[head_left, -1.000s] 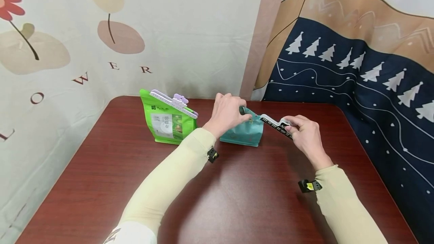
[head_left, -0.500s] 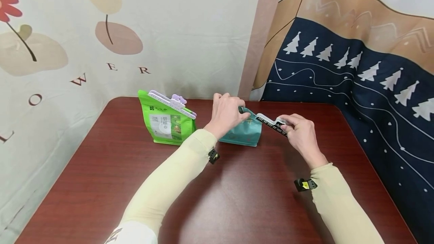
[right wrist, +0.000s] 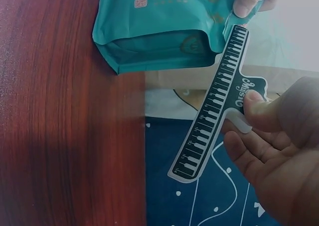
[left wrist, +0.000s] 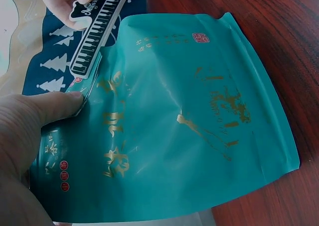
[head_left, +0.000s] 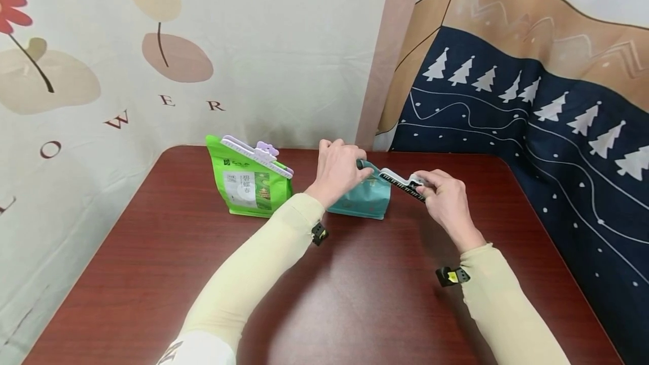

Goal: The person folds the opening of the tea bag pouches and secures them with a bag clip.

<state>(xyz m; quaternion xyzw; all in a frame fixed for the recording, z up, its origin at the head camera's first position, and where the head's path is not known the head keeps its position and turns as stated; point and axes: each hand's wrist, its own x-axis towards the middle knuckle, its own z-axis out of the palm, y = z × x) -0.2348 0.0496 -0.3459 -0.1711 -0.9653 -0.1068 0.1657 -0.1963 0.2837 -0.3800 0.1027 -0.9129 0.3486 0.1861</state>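
Note:
A teal bag (left wrist: 169,111) with gold lettering stands upright on the table in the head view. My left hand (head_left: 338,167) pinches its folded top edge, thumb on the near side in the left wrist view. In my right hand (head_left: 448,201) is a bag clip (right wrist: 214,106) printed with piano keys and the word Music. Thumb and fingers squeeze the clip's handle. One end of the clip meets the top corner of the bag, close to my left thumb; the rest juts out to the right. Part of the bag is hidden behind my left hand in the head view.
To the left stands a green bag (head_left: 243,187) with a purple clip (head_left: 258,155) along its slanted top. Both bags stand toward the back of the dark red table (head_left: 365,297). Printed cloths hang behind and to the right of it.
My right hand has moved slightly left, bringing the piano-key clip closer over the teal bag's top edge. My left hand stays on the fold.

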